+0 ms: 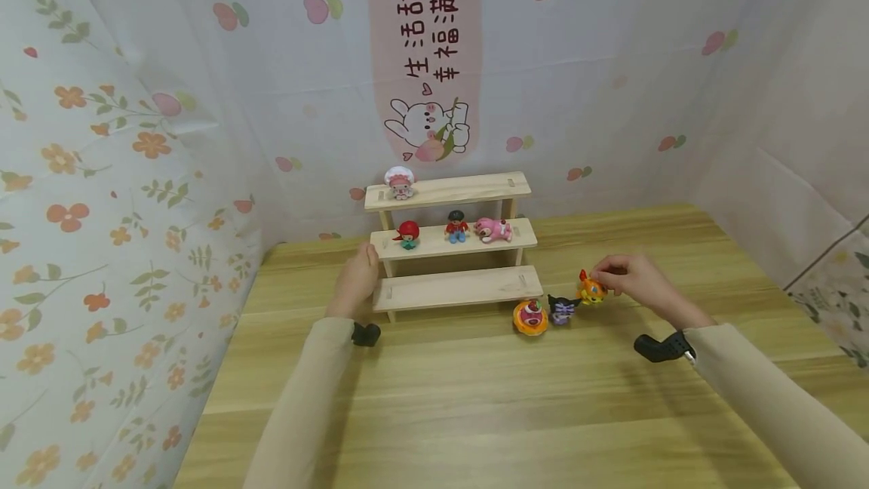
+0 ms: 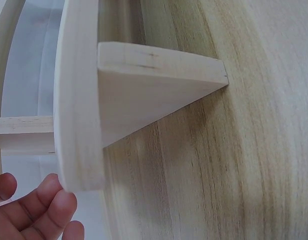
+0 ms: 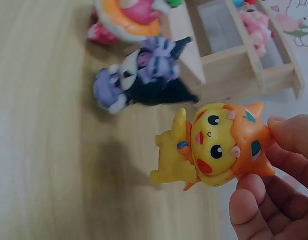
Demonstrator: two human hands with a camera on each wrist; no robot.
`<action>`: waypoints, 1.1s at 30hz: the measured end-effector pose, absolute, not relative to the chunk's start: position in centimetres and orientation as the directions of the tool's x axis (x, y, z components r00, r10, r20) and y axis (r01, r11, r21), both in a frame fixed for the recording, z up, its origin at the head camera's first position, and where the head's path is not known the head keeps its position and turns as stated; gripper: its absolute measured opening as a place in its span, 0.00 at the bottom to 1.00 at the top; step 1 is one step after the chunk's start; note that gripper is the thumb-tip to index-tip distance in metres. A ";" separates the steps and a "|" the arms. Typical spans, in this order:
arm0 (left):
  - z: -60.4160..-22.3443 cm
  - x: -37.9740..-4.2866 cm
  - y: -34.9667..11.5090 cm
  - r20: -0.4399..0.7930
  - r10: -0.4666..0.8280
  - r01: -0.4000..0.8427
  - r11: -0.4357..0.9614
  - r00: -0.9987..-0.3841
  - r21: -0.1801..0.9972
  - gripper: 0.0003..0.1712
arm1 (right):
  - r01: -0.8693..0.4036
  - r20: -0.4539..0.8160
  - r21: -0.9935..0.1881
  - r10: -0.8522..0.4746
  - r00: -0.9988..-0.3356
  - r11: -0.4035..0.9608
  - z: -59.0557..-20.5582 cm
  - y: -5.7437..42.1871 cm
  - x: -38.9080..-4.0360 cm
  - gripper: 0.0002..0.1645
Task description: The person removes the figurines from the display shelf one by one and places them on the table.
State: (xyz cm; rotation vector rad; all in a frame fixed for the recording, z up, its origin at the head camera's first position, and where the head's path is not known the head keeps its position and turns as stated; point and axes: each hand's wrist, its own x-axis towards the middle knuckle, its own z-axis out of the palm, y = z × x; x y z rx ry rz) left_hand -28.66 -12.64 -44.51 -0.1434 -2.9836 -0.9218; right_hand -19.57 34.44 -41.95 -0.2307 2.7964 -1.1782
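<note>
My right hand (image 1: 631,281) pinches a yellow Pikachu figurine (image 3: 209,145) by its orange hood between thumb and fingers. Left of it stands a Kuromi-like figurine (image 3: 139,77) in black and purple. Beside that is a figurine in an orange ring (image 1: 530,318), near the shelf's lower right corner. At the left end of the three-tier wooden shelf (image 1: 458,289) is my left hand (image 1: 356,281). Its loosely bent fingertips (image 2: 64,200) touch the end of a plank in the left wrist view.
On the top tier sits a white-hatted figurine (image 1: 399,182). The middle tier bears a red-haired figurine (image 1: 408,235), a figurine in a red jacket (image 1: 457,226) and a pink lying one (image 1: 493,230). Printed cloth (image 1: 285,96) hangs behind the wooden table (image 1: 462,406).
</note>
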 end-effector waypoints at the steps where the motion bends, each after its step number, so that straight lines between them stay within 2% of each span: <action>1: -44.5 -28.6 -12.6 0.041 0.083 0.092 0.823 -0.996 0.561 0.26 | -0.102 -0.033 -0.716 -0.179 -0.983 0.690 -42.1 34.5 -19.5 0.19; 13: -44.3 -28.5 -12.5 0.019 0.058 0.058 0.830 -0.998 0.555 0.26 | -0.068 -0.071 -0.719 -0.170 -0.983 0.692 -43.9 35.0 -19.0 0.17; 25: -44.6 -28.6 -12.5 0.019 0.054 0.055 0.828 -0.998 0.558 0.26 | -0.090 -0.064 -0.726 -0.198 -0.978 0.682 -44.9 34.8 -18.9 0.14; 33: -44.7 -28.7 -12.6 0.028 0.061 0.065 0.821 -0.998 0.567 0.27 | -0.046 -0.119 -0.731 -0.193 -0.974 0.681 -45.1 35.1 -19.2 0.18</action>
